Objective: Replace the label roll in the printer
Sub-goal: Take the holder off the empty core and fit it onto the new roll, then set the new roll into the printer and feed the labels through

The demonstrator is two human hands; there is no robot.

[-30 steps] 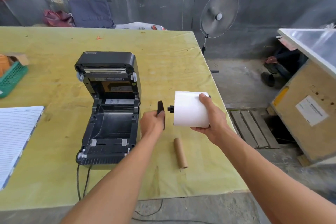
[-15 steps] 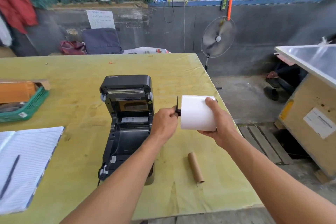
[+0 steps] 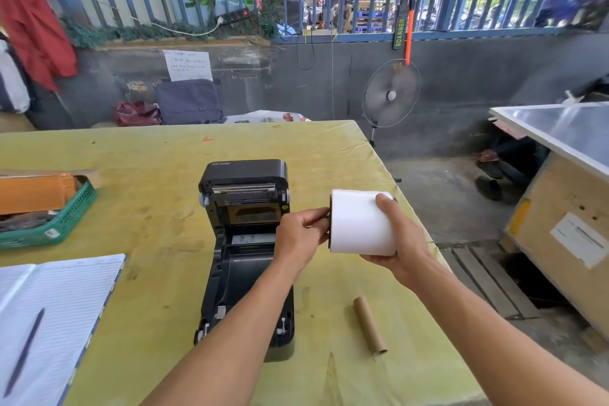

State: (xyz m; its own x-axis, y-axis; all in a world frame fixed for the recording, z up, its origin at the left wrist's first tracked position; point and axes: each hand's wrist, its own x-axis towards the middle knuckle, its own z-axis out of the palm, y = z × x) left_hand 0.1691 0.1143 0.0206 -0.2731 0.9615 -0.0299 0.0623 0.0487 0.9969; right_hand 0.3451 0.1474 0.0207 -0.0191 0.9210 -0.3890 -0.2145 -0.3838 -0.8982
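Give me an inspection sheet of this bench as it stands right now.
Surface: table under a stained yellow-green cover.
Job's things: printer open, lid up; label roll held in the air beside it; cardboard core lying on the table.
Clutter: notebook with pen; green basket holding orange box.
Grips: left hand pinches black end piece at the roll's left end; right hand wraps the roll.
Cables: power strip on the back ledge; none seen at the printer.
Surroundings: fan, wooden crate, bags by the wall.
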